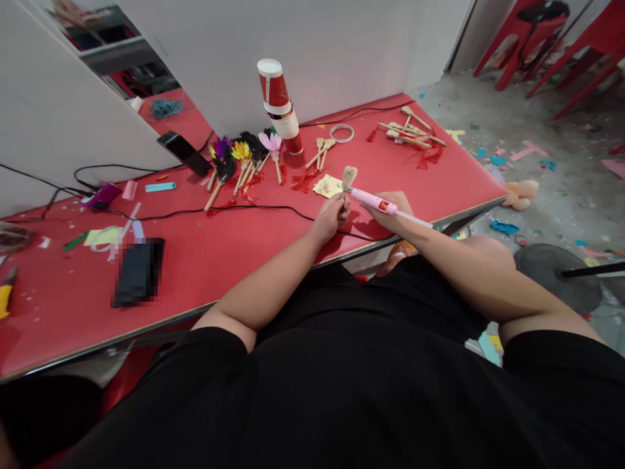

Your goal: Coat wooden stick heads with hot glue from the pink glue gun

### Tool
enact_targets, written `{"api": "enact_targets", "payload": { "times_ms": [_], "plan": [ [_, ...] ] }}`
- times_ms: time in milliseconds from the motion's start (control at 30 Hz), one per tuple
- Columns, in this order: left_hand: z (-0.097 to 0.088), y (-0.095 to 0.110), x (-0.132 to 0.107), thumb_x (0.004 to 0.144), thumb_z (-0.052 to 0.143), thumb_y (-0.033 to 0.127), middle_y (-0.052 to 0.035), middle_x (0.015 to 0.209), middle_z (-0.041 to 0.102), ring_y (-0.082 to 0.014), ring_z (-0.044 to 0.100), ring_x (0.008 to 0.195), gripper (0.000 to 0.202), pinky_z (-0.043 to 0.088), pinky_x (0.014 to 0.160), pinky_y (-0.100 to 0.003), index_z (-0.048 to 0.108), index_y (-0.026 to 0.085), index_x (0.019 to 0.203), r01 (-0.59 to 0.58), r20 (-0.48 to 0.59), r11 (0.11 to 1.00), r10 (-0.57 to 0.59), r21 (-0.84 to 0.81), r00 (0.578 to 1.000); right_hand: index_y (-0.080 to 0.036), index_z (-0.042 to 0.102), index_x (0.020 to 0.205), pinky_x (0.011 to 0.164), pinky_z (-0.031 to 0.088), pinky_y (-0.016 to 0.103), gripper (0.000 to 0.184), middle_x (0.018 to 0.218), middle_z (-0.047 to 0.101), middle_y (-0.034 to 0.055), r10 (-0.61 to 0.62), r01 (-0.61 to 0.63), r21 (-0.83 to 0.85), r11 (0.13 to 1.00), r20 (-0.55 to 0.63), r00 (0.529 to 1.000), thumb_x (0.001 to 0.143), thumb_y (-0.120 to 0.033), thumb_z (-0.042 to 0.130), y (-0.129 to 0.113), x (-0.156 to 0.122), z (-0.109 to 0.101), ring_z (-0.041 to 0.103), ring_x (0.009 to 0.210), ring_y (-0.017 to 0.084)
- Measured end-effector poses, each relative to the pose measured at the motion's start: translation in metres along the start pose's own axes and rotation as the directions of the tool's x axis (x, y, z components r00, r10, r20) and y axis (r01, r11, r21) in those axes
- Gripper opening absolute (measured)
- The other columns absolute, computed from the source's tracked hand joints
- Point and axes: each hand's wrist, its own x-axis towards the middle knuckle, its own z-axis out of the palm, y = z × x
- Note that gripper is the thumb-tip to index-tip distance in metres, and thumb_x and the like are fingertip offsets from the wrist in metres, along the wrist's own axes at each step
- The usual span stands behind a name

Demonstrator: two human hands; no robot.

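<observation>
My left hand [333, 216] is closed around the handle of a small stick with a beige, flared head [349, 177], held upright over the table. My right hand [390, 208] grips a pink glue gun [374, 200], a clear glue stick trailing from its back end. The gun's nozzle points at the stick just below its head; whether they touch I cannot tell. Behind them lies a yellowish stained paper [328, 186]. Two similar sticks [321, 154] rest farther back, and sticks with feathers, one of them pink [271, 144], lie to the left.
Stacked paper cups [276, 91] stand by the wall near a tape ring [342, 134]. More tasselled sticks [410, 133] lie at the right. A black cord [254, 207] crosses the red table [205, 254]. A phone [183, 153], a black pouch [139, 272] and a yellow cutter [6, 296] are leftward.
</observation>
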Motion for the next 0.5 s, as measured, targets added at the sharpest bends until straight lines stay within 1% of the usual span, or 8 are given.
{"api": "enact_targets", "payload": {
  "times_ms": [100,167,233,300,400,500],
  "plan": [
    [0.003,0.003,-0.004,0.118,0.055,0.028,0.0089,0.062,0.034,-0.0081,0.017,0.051,0.031,0.016,0.050,-0.020,0.046,0.025,0.088,-0.017,-0.001,0.999,0.017,0.028,1.000,-0.029,0.047,0.069,0.067,0.039,0.038,0.064,0.066,0.056,0.0002,0.020,-0.020,-0.046,0.999,-0.012,1.000,0.106,-0.067,0.082,0.002,0.002,0.002,0.048,0.064,0.018],
    [0.004,0.004,-0.007,0.117,0.058,0.029,0.0087,0.061,0.033,-0.0084,0.018,0.051,0.034,0.017,0.051,-0.019,0.045,0.025,0.087,-0.035,-0.012,0.999,0.036,0.039,0.999,-0.029,0.045,0.069,0.068,0.040,0.038,0.057,0.066,0.056,-0.0001,0.026,-0.027,-0.054,0.998,-0.017,1.000,0.106,-0.050,0.082,0.002,0.004,0.003,0.048,0.064,0.018],
    [0.005,0.005,-0.010,0.117,0.061,0.031,0.0087,0.061,0.033,-0.0087,0.018,0.053,0.036,0.019,0.052,-0.019,0.045,0.025,0.085,-0.055,-0.018,0.997,0.056,0.047,0.998,-0.029,0.042,0.069,0.070,0.039,0.037,0.052,0.066,0.054,-0.0005,0.018,-0.019,-0.062,0.998,-0.012,1.000,0.104,-0.037,0.079,0.001,0.004,0.002,0.048,0.064,0.018],
    [0.006,0.006,-0.012,0.117,0.059,0.030,0.0082,0.061,0.033,-0.0093,0.020,0.054,0.037,0.021,0.053,-0.019,0.045,0.025,0.084,-0.081,-0.010,0.995,0.081,0.058,0.997,-0.028,0.042,0.069,0.071,0.038,0.037,0.048,0.066,0.054,-0.0006,0.005,-0.005,-0.069,0.998,-0.007,1.000,0.101,-0.032,0.077,0.002,0.005,0.001,0.048,0.065,0.018],
    [0.006,0.007,-0.015,0.117,0.060,0.028,0.0074,0.063,0.033,-0.0099,0.022,0.056,0.037,0.025,0.055,-0.019,0.046,0.024,0.083,-0.097,0.001,0.993,0.097,0.064,0.995,-0.028,0.044,0.071,0.071,0.038,0.036,0.043,0.068,0.056,-0.0003,-0.018,0.018,-0.058,0.998,-0.005,1.000,0.101,-0.033,0.074,0.002,0.003,-0.001,0.048,0.066,0.018],
    [0.006,0.008,-0.016,0.117,0.061,0.026,0.0071,0.063,0.034,-0.0098,0.023,0.056,0.037,0.025,0.056,-0.020,0.047,0.024,0.083,-0.099,0.004,0.993,0.099,0.067,0.995,-0.028,0.046,0.071,0.069,0.037,0.036,0.037,0.067,0.056,0.0001,-0.037,0.037,-0.047,0.998,-0.007,0.999,0.098,-0.032,0.070,0.002,0.002,-0.003,0.049,0.065,0.018]
  ]
}}
